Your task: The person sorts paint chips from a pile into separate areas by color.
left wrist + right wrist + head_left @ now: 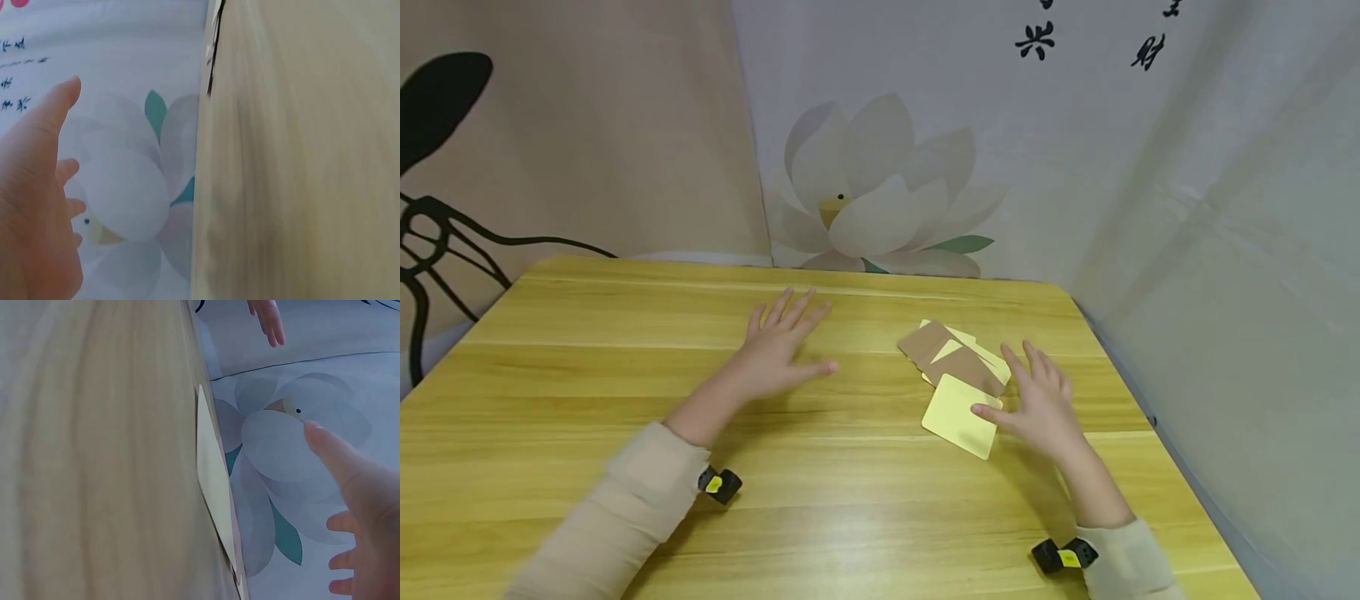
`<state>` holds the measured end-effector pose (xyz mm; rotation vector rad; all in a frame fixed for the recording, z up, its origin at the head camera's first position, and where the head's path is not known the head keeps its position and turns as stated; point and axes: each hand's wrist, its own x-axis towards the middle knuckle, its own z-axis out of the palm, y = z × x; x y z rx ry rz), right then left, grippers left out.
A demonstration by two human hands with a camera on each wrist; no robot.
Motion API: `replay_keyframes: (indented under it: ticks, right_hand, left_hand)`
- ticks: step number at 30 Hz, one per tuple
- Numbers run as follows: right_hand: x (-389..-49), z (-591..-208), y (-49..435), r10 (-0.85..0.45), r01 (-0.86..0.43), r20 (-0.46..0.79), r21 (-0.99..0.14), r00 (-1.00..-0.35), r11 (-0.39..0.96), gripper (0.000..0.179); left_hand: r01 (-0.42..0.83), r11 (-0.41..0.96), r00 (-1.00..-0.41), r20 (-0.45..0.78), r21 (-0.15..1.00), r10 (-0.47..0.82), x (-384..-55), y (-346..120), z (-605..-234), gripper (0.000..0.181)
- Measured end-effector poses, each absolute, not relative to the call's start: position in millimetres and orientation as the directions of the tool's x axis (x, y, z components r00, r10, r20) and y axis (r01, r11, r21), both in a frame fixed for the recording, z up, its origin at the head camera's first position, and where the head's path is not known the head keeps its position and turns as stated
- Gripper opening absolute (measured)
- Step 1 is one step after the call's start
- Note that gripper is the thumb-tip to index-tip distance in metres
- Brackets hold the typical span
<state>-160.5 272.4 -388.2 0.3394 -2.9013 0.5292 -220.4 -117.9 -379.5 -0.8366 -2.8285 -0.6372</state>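
Observation:
A loose pile of overlapping cards, some yellow and some brown (970,368), lies on the right half of the table. The nearest one is a square yellow card (957,417) with rounded corners. Over its right edge my right hand (1041,404) hovers with fingers spread, holding nothing; the thumb overlaps the card in the head view. My left hand (775,350) is to the left of the pile, above the bare wood, fingers spread and holding nothing. In the right wrist view the yellow card (212,478) lies flat, apart from the right hand (375,519).
The wooden table (700,517) ends at a far edge against a printed curtain (880,183) with a flower and characters. At the left, the backdrop bears a dark chair-like drawing (437,233). Each wrist wears a small black camera (721,485).

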Motion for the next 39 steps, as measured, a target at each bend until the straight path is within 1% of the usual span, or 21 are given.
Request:
replay_keyframes:
  ticks: [10, 16, 22, 29, 39]
  right_hand:
    - [-153.3, -395.1, 269.8, -0.186, -0.238, 0.18, -0.337, -0.966, 0.911, 0.106]
    - [-152.2, -398.7, 269.9, -0.193, -0.237, 0.159, -0.342, -0.968, 0.909, 0.105]
    - [-151.8, -402.9, 269.9, -0.194, -0.223, 0.118, -0.35, -0.974, 0.91, 0.104]
    - [-149.9, -407.6, 269.3, -0.205, -0.223, 0.087, -0.379, -0.975, 0.898, 0.102]
    - [-150.2, -415.7, 269.1, -0.226, -0.224, 0.043, -0.389, -0.973, 0.893, 0.106]
  left_hand:
    - [0.613, 0.698, -0.789, 0.241, 0.37, 0.565, -220.7, -79.4, -391.8, 0.088]
    - [0.664, 0.639, -0.743, 0.246, 0.389, 0.623, -223.6, -55.8, -395.1, 0.087]
    - [0.684, 0.608, -0.716, 0.211, 0.404, 0.666, -225.8, -35.7, -399.1, 0.088]
    - [0.701, 0.575, -0.69, 0.201, 0.421, 0.695, -230.5, -19.0, -404.9, 0.089]
    - [0.713, 0.552, -0.651, 0.114, 0.432, 0.75, -236.1, 3.5, -412.4, 0.097]
